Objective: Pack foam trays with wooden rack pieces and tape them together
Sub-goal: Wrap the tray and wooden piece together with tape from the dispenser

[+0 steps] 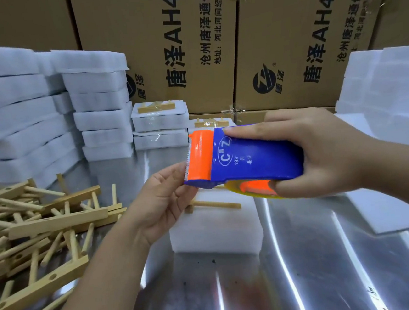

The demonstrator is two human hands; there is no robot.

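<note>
Over the packed foam tray, dispenser gripped by right hand, tape end pinched by left hand; taping pending, finished packs behind.

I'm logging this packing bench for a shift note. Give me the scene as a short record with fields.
right hand: grips tape dispenser
left hand: fingers curled at the dispenser's orange front end
foam tray: on metal table, below the dispenser
wooden rack piece: lying on that tray
loose wooden pieces: piled at left
foam stacks: back left
taped packs: stacked at back centre
</note>
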